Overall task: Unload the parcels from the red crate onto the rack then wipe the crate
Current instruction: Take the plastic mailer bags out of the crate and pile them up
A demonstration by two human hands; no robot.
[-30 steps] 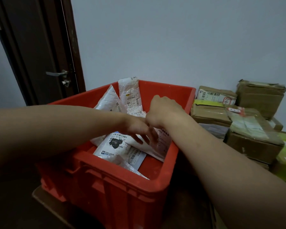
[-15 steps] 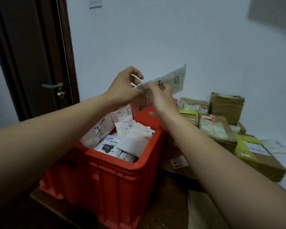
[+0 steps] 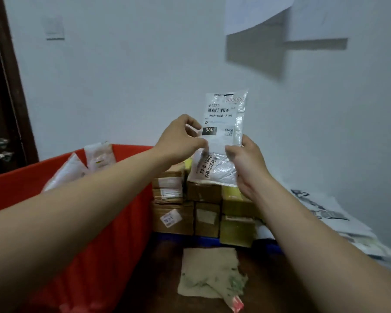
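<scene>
Gripping seemingly two white parcels (image 3: 224, 136): both hands.

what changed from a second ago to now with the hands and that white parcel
Both hands, then down inside the red crate among the parcels, have come up and to the right. The left hand and right hand now hold one white parcel upright, label facing the camera, in front of the stacked cardboard boxes. Other white parcels remain in the crate; the boxes look unmoved.
</scene>
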